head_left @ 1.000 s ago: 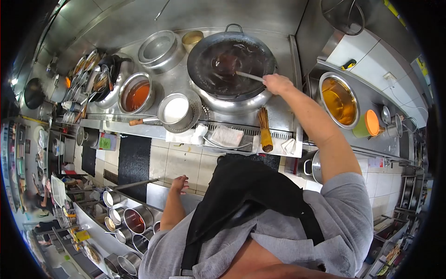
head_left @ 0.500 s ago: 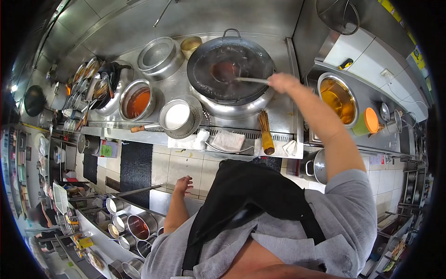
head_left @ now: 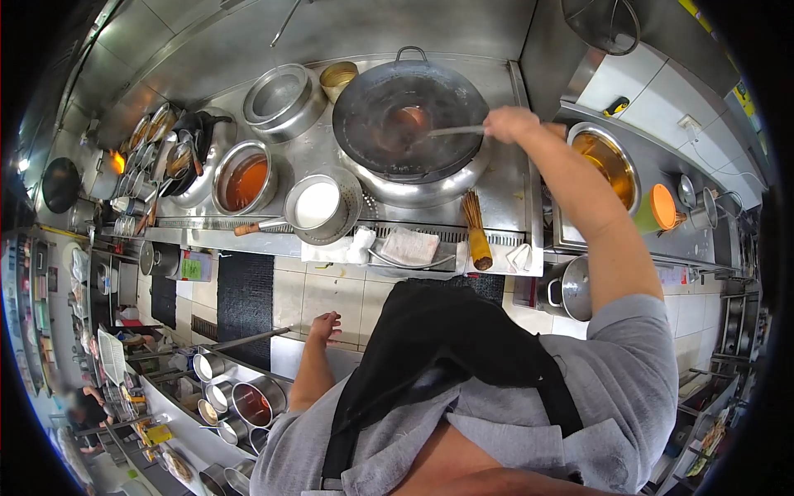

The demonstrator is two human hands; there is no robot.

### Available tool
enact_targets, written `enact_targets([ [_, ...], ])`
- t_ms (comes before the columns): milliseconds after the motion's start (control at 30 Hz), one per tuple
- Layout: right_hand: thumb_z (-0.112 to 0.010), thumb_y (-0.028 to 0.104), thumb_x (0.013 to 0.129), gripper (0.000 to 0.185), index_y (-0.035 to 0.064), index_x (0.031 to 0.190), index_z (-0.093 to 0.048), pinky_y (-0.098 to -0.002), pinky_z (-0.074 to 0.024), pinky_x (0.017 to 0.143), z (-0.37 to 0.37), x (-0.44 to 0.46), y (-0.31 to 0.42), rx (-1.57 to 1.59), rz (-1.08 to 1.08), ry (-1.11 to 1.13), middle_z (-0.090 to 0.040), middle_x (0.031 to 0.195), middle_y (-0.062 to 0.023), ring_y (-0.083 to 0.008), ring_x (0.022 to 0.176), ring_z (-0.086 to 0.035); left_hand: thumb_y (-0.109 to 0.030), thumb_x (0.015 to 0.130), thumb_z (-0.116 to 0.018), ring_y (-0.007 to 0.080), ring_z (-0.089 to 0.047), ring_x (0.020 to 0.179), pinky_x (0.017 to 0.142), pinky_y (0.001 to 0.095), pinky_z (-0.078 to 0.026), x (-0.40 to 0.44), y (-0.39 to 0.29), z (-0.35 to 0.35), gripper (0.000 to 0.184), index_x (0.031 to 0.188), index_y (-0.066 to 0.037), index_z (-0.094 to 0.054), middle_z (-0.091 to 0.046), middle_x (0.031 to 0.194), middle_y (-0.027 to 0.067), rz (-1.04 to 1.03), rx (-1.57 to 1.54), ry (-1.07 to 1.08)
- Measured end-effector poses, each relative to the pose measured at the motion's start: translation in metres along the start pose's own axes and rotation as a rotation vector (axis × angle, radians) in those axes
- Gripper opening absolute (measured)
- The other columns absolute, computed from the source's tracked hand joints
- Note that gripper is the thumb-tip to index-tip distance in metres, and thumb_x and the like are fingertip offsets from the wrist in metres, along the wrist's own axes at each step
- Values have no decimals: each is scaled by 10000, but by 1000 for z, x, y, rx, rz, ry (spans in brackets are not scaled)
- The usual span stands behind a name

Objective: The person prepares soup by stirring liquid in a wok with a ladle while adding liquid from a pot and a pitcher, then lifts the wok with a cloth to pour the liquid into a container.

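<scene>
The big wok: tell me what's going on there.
The person's right hand grips a long-handled tool, apparently a ladle, with its far end down in the steaming wok. The left hand is held out away from the stove, with nothing visible in it. A bundle of thin sticks lies at the stove's front edge, untouched.

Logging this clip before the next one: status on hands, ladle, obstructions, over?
Right hand gripping long-handled ladle. Left hand loosely curled, seemingly empty. Ladle's head down in black wok, details blurred. No obstruction seen around it.
</scene>
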State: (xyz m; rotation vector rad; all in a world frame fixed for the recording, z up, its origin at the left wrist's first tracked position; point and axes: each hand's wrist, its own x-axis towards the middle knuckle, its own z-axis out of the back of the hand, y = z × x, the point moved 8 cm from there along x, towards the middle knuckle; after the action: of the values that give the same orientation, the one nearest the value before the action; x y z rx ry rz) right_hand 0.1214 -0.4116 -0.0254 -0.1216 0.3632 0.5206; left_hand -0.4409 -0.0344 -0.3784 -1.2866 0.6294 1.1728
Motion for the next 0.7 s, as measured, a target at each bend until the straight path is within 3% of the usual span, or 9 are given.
enact_targets([
  [100,-560,303,982,310,133,1184,-723,-447,-517,978,37,-4,18,-106,-111,-43,-704,1206,-116,-326,1166,-647,-503,1000,-509,204,-637,908,794,543,-511,-3,3,6,422,1243,-184,-642,-645,1126,12,36,36,-34],
  [200,-553,303,982,342,86,1196,-708,-445,-517,985,-15,15,48,-31,-68,-86,-693,1218,-140,-342,1169,-643,-498,994,-514,206,-653,903,788,535,-523,3,9,0,446,1263,-168,-648,-657,1157,28,60,35,-12],
  [267,-554,310,981,343,105,1213,-702,-453,-515,991,-46,11,47,114,-18,-109,-687,1230,-143,-355,1173,-638,-492,993,-518,205,-653,899,783,528,-524,4,4,-5,440,1260,-168,-648,-657,1150,26,38,17,-7],
  [333,-571,312,976,339,118,1226,-695,-450,-515,991,-25,-5,30,142,-16,-99,-682,1238,-143,-341,1181,-636,-487,992,-522,204,-653,895,778,521,-524,4,3,-10,434,1258,-168,-649,-656,1143,24,24,-11,-1],
  [500,-558,303,973,323,113,1183,-715,-447,-521,979,30,8,7,-99,-52,-8,-685,1237,-144,-313,1184,-639,-494,997,-522,202,-655,885,756,506,-520,3,8,3,420,1241,-176,-650,-653,1096,13,4,-43,-38],
  [600,-549,302,974,323,105,1160,-724,-458,-524,970,6,4,50,-79,-58,-39,-685,1243,-137,-318,1184,-638,-496,1000,-519,197,-654,853,748,503,-519,6,20,2,411,1231,-184,-654,-651,1078,6,53,-12,-29],
  [700,-534,308,994,301,157,1176,-720,-468,-509,981,-52,11,48,169,-51,-104,-693,1216,-137,-318,1174,-640,-502,997,-521,188,-646,813,727,495,-518,12,26,2,409,1223,-191,-661,-651,1071,-3,72,-18,-6],
])
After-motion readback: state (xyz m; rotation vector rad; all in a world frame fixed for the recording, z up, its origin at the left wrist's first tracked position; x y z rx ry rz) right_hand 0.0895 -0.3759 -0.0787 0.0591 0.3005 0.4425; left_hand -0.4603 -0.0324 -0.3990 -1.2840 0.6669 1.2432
